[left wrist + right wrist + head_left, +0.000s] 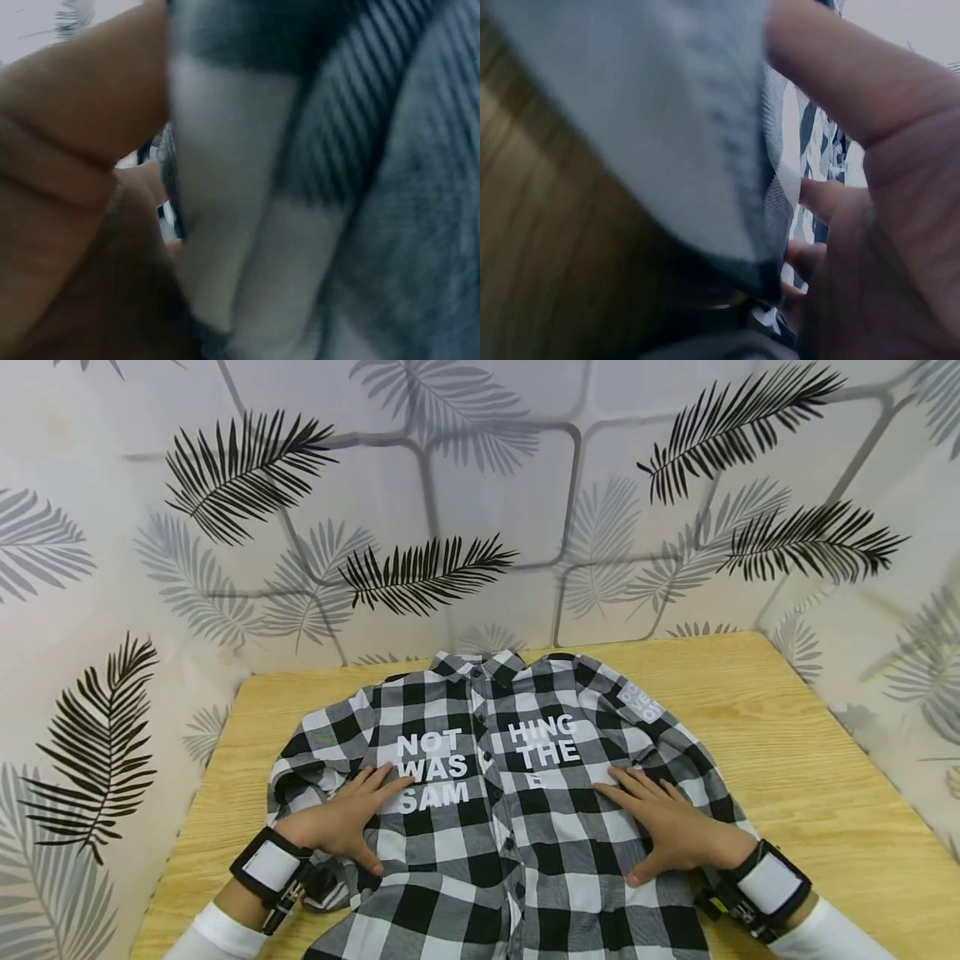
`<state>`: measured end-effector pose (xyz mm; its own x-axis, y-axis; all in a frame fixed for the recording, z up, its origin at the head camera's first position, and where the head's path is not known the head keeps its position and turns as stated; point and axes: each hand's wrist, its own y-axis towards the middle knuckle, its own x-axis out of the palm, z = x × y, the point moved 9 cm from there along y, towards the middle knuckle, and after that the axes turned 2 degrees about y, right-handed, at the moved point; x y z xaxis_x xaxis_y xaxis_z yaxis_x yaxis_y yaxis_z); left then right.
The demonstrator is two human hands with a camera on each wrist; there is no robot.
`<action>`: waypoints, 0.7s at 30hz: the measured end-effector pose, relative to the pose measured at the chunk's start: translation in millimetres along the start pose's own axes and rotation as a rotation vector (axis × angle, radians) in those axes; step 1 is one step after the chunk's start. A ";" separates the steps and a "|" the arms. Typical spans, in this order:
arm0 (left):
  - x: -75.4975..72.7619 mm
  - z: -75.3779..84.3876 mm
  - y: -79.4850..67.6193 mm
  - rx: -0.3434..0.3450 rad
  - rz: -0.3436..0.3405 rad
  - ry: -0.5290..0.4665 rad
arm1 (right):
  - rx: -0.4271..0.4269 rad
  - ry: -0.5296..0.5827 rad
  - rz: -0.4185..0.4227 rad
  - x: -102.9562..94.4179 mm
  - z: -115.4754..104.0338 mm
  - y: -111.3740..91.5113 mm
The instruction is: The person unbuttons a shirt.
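Observation:
A black, grey and white checked button-up shirt (480, 843) lies front side up, its collar (477, 667) toward the wall. White lettering (431, 768) marks both sides of its chest. My left hand (351, 814) rests on the shirt's left part in the head view, fingers spread and thumb apart. On the opposite side my right hand (663, 822) lies on the cloth the same way, fingers extended toward the middle. The sleeve by the left hand is bunched beneath the wrist. In both wrist views checked fabric (240, 150) fills much of the picture beside the thumb.
The shirt lies on a light wooden table (795, 727), whose far edge meets a wall (495, 493) patterned with dark and grey leaves. Each wrist wears a black strap with a white-faced device (768, 883). The shirt's lower end runs out of the head view.

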<state>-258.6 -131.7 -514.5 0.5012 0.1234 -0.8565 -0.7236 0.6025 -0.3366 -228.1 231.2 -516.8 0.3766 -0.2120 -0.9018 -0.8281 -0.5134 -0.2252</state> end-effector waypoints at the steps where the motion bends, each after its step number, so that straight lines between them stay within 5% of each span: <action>1: 1.7 -1.3 -0.9 -0.011 -0.002 0.027 | -0.004 0.003 -0.016 0.9 -0.5 -1.2; 5: 6.0 -1.3 -6.8 -0.009 -0.033 0.043 | -0.022 0.013 -0.063 2.3 -5.8 -10.2; 12: -10.3 5.0 -16.8 0.074 -0.047 -0.162 | -0.044 0.007 -0.081 -3.6 -15.4 -22.8; 21: -62.4 11.2 16.2 0.129 0.114 -0.254 | -0.146 0.072 0.122 -63.7 -40.0 11.1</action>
<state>-296.3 -120.8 -462.1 0.5345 0.3789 -0.7555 -0.7239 0.6666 -0.1778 -244.7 205.8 -447.1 0.3098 -0.3364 -0.8893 -0.8023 -0.5944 -0.0547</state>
